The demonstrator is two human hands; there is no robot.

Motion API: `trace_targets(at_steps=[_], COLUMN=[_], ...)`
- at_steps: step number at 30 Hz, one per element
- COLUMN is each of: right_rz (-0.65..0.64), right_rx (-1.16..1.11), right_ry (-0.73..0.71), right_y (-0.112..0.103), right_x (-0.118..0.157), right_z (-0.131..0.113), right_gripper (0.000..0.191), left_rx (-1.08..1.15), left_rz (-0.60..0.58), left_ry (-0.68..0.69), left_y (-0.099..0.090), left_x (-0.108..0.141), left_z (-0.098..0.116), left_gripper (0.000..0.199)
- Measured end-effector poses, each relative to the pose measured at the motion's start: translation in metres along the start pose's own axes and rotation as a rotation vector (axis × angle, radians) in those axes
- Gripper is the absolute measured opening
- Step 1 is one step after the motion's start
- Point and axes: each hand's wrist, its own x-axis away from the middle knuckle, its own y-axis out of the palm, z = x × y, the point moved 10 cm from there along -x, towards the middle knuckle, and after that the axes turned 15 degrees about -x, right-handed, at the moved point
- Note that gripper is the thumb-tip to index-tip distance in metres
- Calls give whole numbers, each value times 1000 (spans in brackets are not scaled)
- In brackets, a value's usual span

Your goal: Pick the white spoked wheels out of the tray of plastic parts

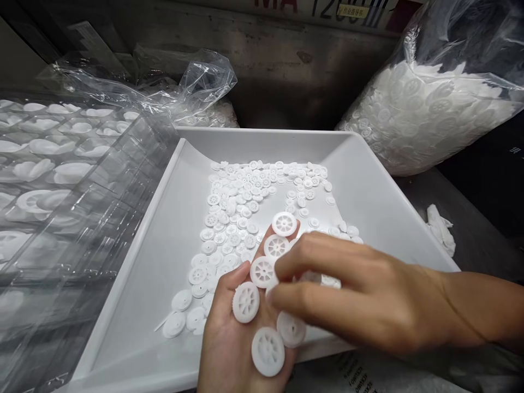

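Note:
Palm up over the near part of a white tray [135,262], my left hand [224,338] is cupped under several white plastic gears [268,351]. Spokes show on most of these small wheels, and they lie spread from the palm to the fingertips. My right hand [368,297] reaches in from the right above that palm. Its thumb and forefinger close on the edge of one white gear [270,290], largely hidden by the fingers. Across the tray floor lie many loose gears [234,239] of the same kind, thickest at the left and back.
Left of the tray, clear plastic trays [135,180] with compartments hold white parts. A clear bag [434,109] full of white gears stands at the back right, and another plastic bag [204,82] at the back left. Crumpled white material [440,229] lies to the right.

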Motion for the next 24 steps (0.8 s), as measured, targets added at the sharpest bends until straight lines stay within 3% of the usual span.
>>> trace_targets(at_steps=[3, 5, 9, 16, 24], right_rz=[112, 136, 91, 93, 106], right_rx=[1, -13, -115, -177, -118], right_ry=[-5, 11, 80, 111, 119], right_y=[-26, -35, -35, -37, -43], right_x=[6, 8, 6, 3, 5], right_z=[8, 17, 35, 40, 44], right_gripper=[18, 17, 17, 12, 19], left_rx=[67, 44, -16, -39, -32], left_rz=[-59, -27, 85, 83, 108], left_ry=[72, 144, 220, 245, 229], left_y=[11, 12, 6, 8, 7], left_x=[-2, -2, 0, 0, 2], left_z=[5, 10, 18, 21, 19], left_gripper=[28, 32, 42, 49, 52])
